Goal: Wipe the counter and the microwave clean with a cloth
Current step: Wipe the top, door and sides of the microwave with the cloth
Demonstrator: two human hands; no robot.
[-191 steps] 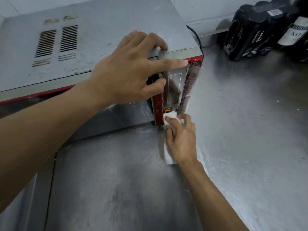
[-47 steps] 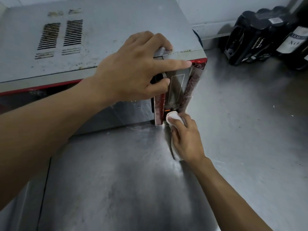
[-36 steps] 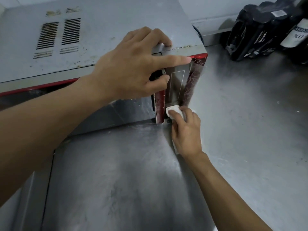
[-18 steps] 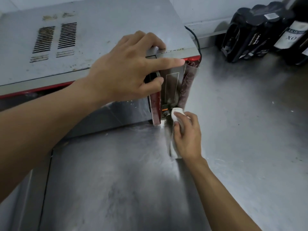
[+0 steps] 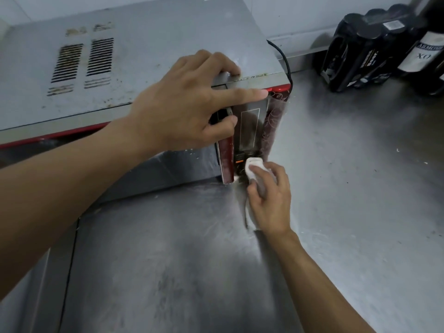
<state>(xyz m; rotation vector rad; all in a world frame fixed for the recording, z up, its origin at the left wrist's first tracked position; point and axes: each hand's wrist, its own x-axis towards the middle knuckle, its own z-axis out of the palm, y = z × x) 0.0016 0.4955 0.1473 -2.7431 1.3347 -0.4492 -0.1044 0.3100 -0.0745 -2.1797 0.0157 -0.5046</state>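
Observation:
A grey microwave (image 5: 149,44) with a red-trimmed front stands on a steel counter (image 5: 348,188). My left hand (image 5: 182,109) lies spread over its front top edge, index finger stretched along the red trim, thumb at the door edge. My right hand (image 5: 270,199) grips a white cloth (image 5: 253,165) and presses it against the bottom of the dark control panel (image 5: 251,131). Most of the cloth is hidden under the palm; a tail hangs below the hand.
A pack of dark bottles (image 5: 365,49) and a labelled bottle (image 5: 430,51) stand at the back right by the wall. A black power cord (image 5: 286,61) runs down the microwave's right side. Pale wipe smears mark the counter in front.
The cloth has shifted slightly right along the bottom of the control panel, with small rubbing moves up and down. My left hand has stayed on the microwave's top edge.

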